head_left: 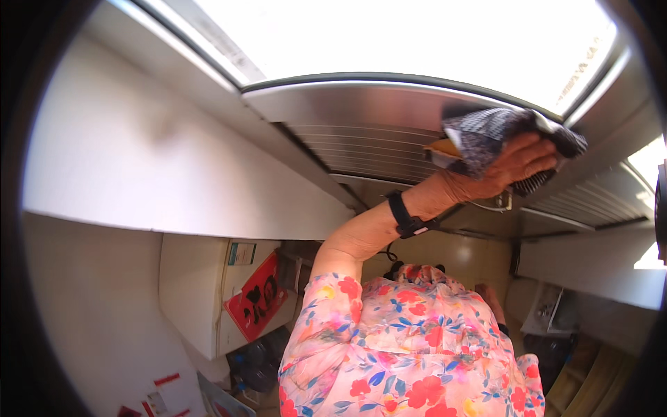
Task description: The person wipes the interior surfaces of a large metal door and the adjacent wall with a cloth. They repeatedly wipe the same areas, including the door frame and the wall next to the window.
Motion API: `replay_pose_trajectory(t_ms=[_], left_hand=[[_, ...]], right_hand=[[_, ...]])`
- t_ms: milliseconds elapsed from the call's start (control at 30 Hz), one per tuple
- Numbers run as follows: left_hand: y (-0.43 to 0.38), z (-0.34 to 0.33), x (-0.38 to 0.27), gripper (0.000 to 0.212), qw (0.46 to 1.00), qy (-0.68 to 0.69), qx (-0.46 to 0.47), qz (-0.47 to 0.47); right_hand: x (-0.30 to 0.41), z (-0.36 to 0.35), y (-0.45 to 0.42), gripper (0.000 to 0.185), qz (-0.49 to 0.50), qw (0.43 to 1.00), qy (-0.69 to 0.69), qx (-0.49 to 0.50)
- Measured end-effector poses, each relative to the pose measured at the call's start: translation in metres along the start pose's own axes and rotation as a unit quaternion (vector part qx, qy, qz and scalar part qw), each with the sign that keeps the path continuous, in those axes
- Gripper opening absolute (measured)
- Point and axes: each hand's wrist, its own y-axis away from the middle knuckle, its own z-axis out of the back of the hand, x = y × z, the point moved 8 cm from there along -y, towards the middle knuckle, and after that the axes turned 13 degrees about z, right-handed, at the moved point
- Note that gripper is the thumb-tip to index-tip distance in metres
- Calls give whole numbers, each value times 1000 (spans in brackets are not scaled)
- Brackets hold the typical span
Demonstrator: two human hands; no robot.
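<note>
My left hand (521, 161) is pressed flat on a crumpled black-and-white patterned cloth (482, 133). The cloth lies against the metal door (344, 112), at the right end of the rail under its bright glass pane (417, 39). A yellow-orange patch shows at the cloth's left edge, though I cannot tell whether it belongs to the cloth. Below the wrist, a metal latch or handle (503, 200) is partly hidden. My right hand (484, 293) hangs low beside my floral shirt (417, 339), mostly blurred and in shade; its fingers are unclear.
A white wall (156, 151) closes in on the left. Beneath it stands a white cabinet or appliance (193, 292) with a red paper (258, 305) bearing black writing. Large plastic bottles (260, 359) sit lower down. Another ribbed metal panel (589, 203) is at right, above the tiled floor (464, 250).
</note>
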Motion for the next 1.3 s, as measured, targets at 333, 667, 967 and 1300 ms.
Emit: replay_pose_trajectory(t_ms=[333, 667, 967, 1300], left_hand=[[75, 55, 193, 63, 952, -70, -101, 280], [-43, 134, 310, 72, 930, -194, -164, 266], [-10, 158, 369, 67, 901, -100, -264, 330], [-133, 189, 402, 59, 938, -204, -218, 178]], right_hand=[[-11, 31, -14, 8, 85, 994, 5, 64], [-14, 21, -27, 11, 45, 997, -21, 56], [-12, 14, 3, 25, -109, 989, -91, 31], [-85, -24, -19, 21, 11, 990, 91, 107]])
